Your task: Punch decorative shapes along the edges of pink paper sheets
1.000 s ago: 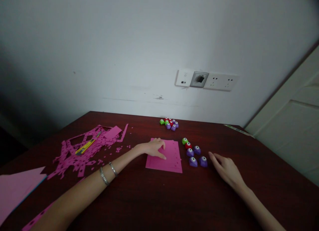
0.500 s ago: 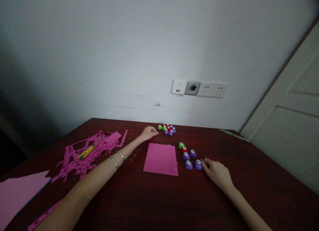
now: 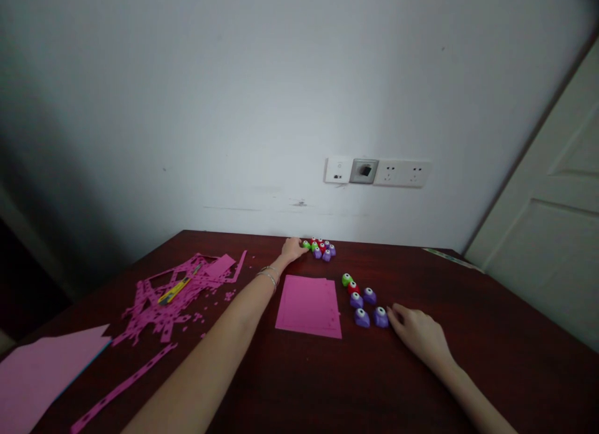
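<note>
My left hand [image 3: 294, 249] reaches to the far side of the dark red table [image 3: 299, 384], its fingers touching a green punch [image 3: 306, 244] at the left edge of a far cluster of small paper punches [image 3: 321, 249]. I cannot tell whether those fingers grip it. My right hand [image 3: 417, 334] lies flat with fingers apart, fingertips beside a purple punch [image 3: 380, 316] in a nearer group of punches [image 3: 360, 296]. A pink paper sheet [image 3: 309, 305] lies between my arms.
Punched pink paper scraps [image 3: 168, 296] and a yellow utility knife [image 3: 176, 286] lie at the left. A large pink sheet [image 3: 42, 371] sits at the near left corner. Wall sockets [image 3: 377, 172] are above the table; a white door [image 3: 547, 234] stands right.
My left hand left the pink sheet and stretched to the far cluster of punches, reaching the green one. My right hand slid slightly closer to the purple punch.
</note>
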Demonstrator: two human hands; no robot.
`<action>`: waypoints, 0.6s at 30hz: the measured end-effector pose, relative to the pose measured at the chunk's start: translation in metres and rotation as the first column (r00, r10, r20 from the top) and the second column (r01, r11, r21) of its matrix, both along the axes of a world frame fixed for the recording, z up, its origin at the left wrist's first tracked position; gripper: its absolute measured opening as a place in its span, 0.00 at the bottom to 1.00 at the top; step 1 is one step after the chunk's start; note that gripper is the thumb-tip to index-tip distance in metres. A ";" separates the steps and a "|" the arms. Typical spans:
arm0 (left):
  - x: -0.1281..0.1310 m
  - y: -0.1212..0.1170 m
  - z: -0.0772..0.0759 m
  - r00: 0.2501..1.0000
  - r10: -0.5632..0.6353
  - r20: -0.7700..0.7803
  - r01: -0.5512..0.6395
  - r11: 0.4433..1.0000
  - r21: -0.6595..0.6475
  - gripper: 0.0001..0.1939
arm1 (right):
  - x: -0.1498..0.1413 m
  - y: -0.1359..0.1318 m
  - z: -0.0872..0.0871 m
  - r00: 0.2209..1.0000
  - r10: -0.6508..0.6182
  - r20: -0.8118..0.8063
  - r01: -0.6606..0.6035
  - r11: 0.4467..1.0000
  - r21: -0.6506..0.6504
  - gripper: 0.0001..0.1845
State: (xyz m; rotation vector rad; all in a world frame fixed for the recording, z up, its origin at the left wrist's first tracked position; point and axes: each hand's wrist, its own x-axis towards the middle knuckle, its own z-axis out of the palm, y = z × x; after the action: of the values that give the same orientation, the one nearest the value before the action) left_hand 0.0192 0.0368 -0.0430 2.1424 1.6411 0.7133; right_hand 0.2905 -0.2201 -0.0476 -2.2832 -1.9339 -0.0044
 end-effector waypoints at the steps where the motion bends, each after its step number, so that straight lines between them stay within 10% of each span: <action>1: 0.001 0.000 -0.002 1.000 0.017 -0.014 -0.016 1.000 0.017 0.15 | 0.000 0.000 -0.001 1.000 -0.001 -0.007 0.001 1.000 0.001 0.19; 12: 0.004 -0.001 -0.007 0.995 0.095 -0.007 -0.094 0.992 0.087 0.12 | 0.002 0.002 -0.003 1.000 0.004 -0.018 -0.004 1.000 -0.016 0.20; 18: -0.008 -0.008 0.016 0.994 -0.024 0.103 0.013 0.994 0.108 0.13 | 0.002 0.002 -0.003 1.000 0.005 -0.022 -0.005 1.000 -0.019 0.20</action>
State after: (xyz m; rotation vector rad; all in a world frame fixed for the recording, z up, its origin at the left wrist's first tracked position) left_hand 0.0112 0.0290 -0.0270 2.1515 1.5599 0.9108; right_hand 0.2929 -0.2182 -0.0504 -2.2803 -1.9366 0.0398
